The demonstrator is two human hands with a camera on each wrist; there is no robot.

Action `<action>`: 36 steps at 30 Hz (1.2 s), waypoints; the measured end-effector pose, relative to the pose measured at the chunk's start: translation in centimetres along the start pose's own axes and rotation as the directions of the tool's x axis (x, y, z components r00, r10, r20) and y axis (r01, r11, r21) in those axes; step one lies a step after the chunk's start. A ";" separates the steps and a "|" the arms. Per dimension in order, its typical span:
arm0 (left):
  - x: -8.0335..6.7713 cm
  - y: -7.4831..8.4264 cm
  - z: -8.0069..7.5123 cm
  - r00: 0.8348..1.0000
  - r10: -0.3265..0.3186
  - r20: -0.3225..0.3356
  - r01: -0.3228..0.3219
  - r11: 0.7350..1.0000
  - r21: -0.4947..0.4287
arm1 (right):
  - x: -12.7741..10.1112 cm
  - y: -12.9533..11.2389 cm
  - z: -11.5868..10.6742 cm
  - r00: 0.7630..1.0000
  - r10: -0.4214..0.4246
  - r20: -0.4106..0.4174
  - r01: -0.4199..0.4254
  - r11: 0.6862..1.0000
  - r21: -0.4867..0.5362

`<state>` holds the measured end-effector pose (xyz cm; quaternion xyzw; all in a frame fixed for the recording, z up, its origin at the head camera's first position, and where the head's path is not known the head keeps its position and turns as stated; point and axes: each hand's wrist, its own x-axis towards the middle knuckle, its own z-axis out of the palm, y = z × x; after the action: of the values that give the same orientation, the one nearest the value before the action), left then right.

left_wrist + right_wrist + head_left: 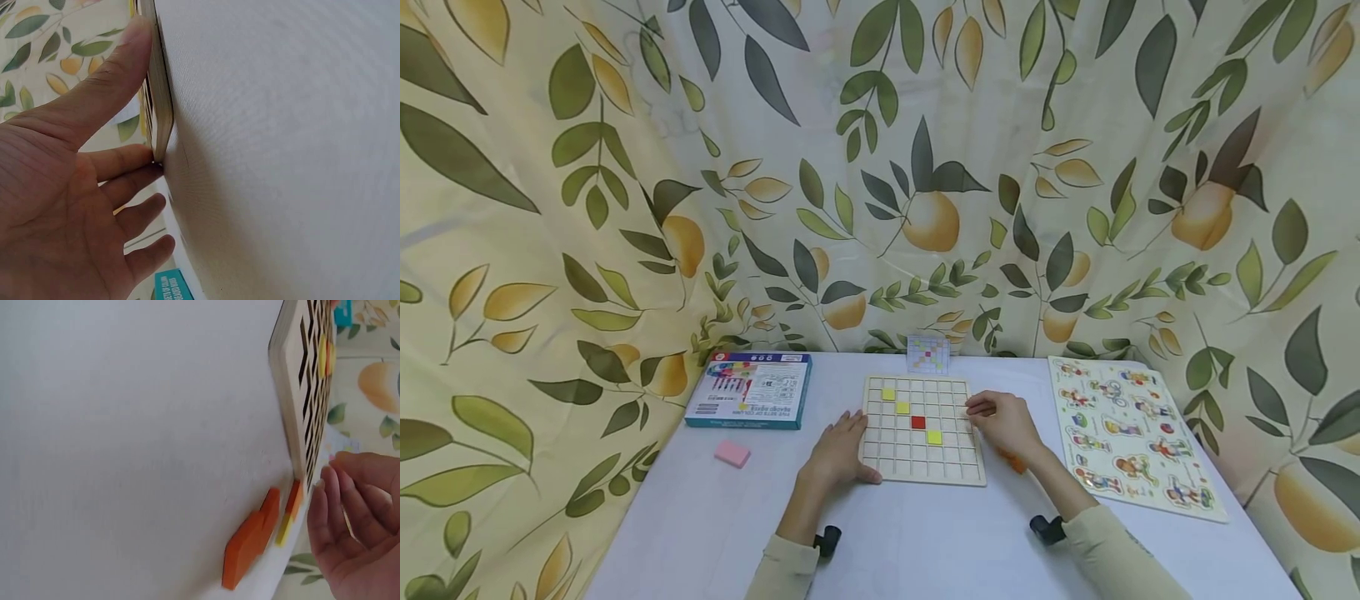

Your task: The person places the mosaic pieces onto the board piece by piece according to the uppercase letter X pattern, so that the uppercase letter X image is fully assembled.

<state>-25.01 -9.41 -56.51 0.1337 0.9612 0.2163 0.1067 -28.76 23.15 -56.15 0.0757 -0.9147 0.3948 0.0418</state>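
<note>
A: Where is the wooden grid board [922, 429] lying?

B: Flat on the white tabletop [925, 542], in the middle, with a small pattern card [928, 354] standing just behind its far edge. Three yellow tiles [934, 437] and one red tile [917, 422] sit in its cells, running diagonally.

A: And the left hand [838, 454]?

B: It rests at the board's left edge. In the left wrist view the thumb [109, 78] lies against the top of the board and the fingers [125, 165] touch the edge lower down; all of them are fairly straight and released, pressing more than grasping.

A: The right hand [1007, 423]?

B: It is over the board's right edge, near the top right cells. In the right wrist view its fingers [340, 494] are loosely bent and close together; I cannot tell whether they pinch anything.

A: Anything beside it?

B: A few orange tiles [253, 540] lie on the tabletop just off the board's right side, below that hand.

A: What else is there?

B: A blue game box [748, 390] to the left, a pink block [732, 453] in front of it, and a wooden peg puzzle [1131, 433] with figures on the right
</note>
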 end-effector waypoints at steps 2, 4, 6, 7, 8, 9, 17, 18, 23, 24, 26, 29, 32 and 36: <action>0.0 0.0 0.0 1.000 0.002 0.000 -0.002 1.000 0.002 | 0.1 0.4 -0.4 1.000 0.010 -0.017 -0.010 1.000 -0.017; 0.0 -0.1 0.0 1.000 0.004 -0.001 -0.004 1.000 0.001 | 0.1 0.8 -0.8 0.999 0.022 -0.031 -0.023 0.999 -0.034; 0.0 -0.1 0.0 1.000 0.005 0.000 -0.005 1.000 0.001 | 0.2 1.2 -1.2 0.998 0.043 -0.036 -0.045 0.998 -0.051; 0.0 -0.1 0.0 1.000 0.005 0.001 -0.005 1.000 0.000 | 0.2 1.3 -1.3 0.998 0.056 -0.037 -0.059 0.996 -0.061; 0.0 -0.1 0.0 1.000 0.006 0.001 -0.006 1.000 -0.001 | 0.3 1.4 -1.4 0.997 0.073 -0.038 -0.076 0.995 -0.068; 0.0 -0.2 0.0 1.000 0.007 0.001 -0.007 1.000 -0.003 | 0.3 1.5 -1.6 0.996 0.087 -0.036 -0.090 0.993 -0.070; 0.0 -0.3 0.1 1.000 0.013 -0.002 -0.013 1.000 0.006 | 0.9 3.0 -2.1 0.984 0.175 -0.023 -0.176 0.978 -0.112; 0.0 -0.3 0.1 1.000 0.011 -0.003 -0.011 1.000 0.006 | 1.0 3.1 -2.1 0.984 0.178 -0.015 -0.178 0.977 -0.116; 0.0 -0.1 0.1 1.000 0.001 -0.002 -0.001 1.000 -0.011 | 1.2 3.8 -2.2 0.986 0.169 0.000 -0.168 0.976 -0.137; 0.0 0.0 0.1 1.000 -0.001 -0.001 0.001 1.000 -0.012 | 1.2 3.9 -2.3 0.987 0.161 0.002 -0.159 0.978 -0.137; 0.0 0.0 0.1 1.000 -0.002 -0.001 0.002 1.000 -0.016 | 1.2 3.9 -2.4 0.989 0.148 0.002 -0.146 0.979 -0.141; 0.0 -0.1 0.1 1.000 -0.002 0.001 0.002 1.000 -0.011 | 1.2 3.8 -2.5 0.991 0.135 0.006 -0.132 0.980 -0.151; 0.1 -0.1 0.1 1.000 0.001 0.001 -0.001 1.000 -0.009 | 1.3 3.7 -2.7 0.991 0.135 0.015 -0.130 0.976 -0.175; 0.1 -0.2 0.1 1.000 0.005 0.003 -0.005 1.000 -0.017 | 1.2 3.5 -3.0 0.989 0.150 0.019 -0.143 0.971 -0.193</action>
<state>-25.15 -9.55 -56.69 0.1354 0.9588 0.2247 0.1089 -30.49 27.57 -56.47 0.0102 -0.9521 0.3057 0.0045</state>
